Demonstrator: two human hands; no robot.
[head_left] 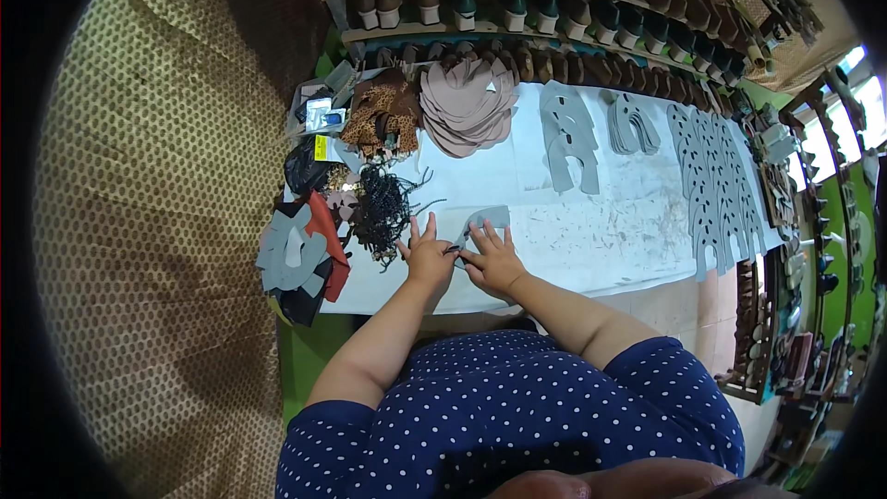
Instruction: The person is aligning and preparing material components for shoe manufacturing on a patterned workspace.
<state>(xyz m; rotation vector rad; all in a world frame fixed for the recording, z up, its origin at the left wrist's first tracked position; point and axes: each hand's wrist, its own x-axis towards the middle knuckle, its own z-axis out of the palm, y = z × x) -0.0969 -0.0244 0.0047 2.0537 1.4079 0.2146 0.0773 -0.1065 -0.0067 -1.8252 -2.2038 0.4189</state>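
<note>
A grey cut shoe-upper piece (497,214) lies near the front of the white-covered table, partly hidden under my right hand (494,263). That hand presses down on it with its fingers apart. Just to the left, my left hand (429,261) has its fingers spread, its thumb side towards the piece's left edge. A small dark bit (453,249) shows between the two thumbs; I cannot make out whether it is a strap or whether either hand pinches it. Beyond my left hand is a tangled heap of thin black straps (381,208).
Pinkish cut pieces (468,111) and leopard-print pieces (381,106) are piled at the back. Grey pieces (570,134) lie further right, with rows of slotted grey pieces (716,176) at the right end. Red and grey scraps (294,254) crowd the left edge. Shoe shelves (517,23) stand behind.
</note>
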